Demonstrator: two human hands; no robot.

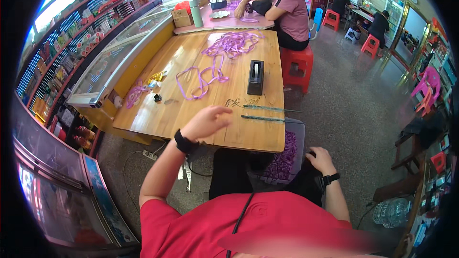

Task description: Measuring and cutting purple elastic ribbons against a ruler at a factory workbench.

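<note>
My left hand (209,123) hovers over the near part of the wooden table (158,110), fingers loosely bent and apart, holding nothing I can see. Lower right, my right hand (322,159) lies with fingers spread by the rim of a clear plastic bin (299,138); whether it touches the rim or my dark trouser leg I cannot tell. The bin holds many purple ribbon pieces (282,162). Two thin dark green rods (264,118) lie at the table's right edge. Beyond them stands a black tape dispenser (256,77). Loose purple ribbon (232,44) is heaped toward the far side.
A smaller ribbon bundle (136,93) and gold wrapper (157,77) lie at the table's left. A person in a pink shirt (292,12) sits on a red stool (297,67) beyond. A glass display case (129,43) runs along the left; a cardboard box (182,18) stands behind.
</note>
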